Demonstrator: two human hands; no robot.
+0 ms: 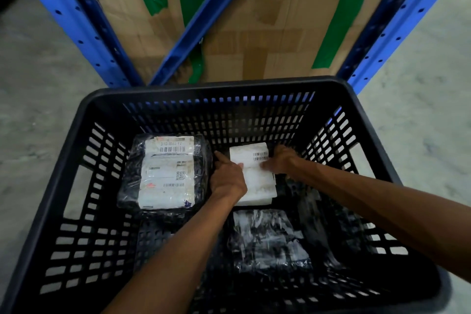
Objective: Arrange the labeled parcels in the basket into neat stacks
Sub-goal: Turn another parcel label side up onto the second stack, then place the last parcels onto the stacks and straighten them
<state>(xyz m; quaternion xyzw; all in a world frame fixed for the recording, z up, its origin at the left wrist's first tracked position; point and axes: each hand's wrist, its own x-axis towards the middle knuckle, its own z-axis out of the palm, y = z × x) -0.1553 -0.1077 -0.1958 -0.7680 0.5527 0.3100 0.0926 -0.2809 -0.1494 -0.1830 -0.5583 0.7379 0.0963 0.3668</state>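
Where the grey concrete floor (33, 99) meets blue perforated steel racking (76, 20) loaded with taped brown cardboard cartons (267, 33), a black slotted plastic basket (214, 115) stands. Inside, the left hand (228, 178) and right hand (281, 159) clasp opposite edges of a white barcoded parcel (257, 176) near the far wall. A black-wrapped parcel with a white shipping label (165, 173) lies to its left. A blurred black plastic-wrapped parcel (267, 242) lies nearer, its label unreadable.
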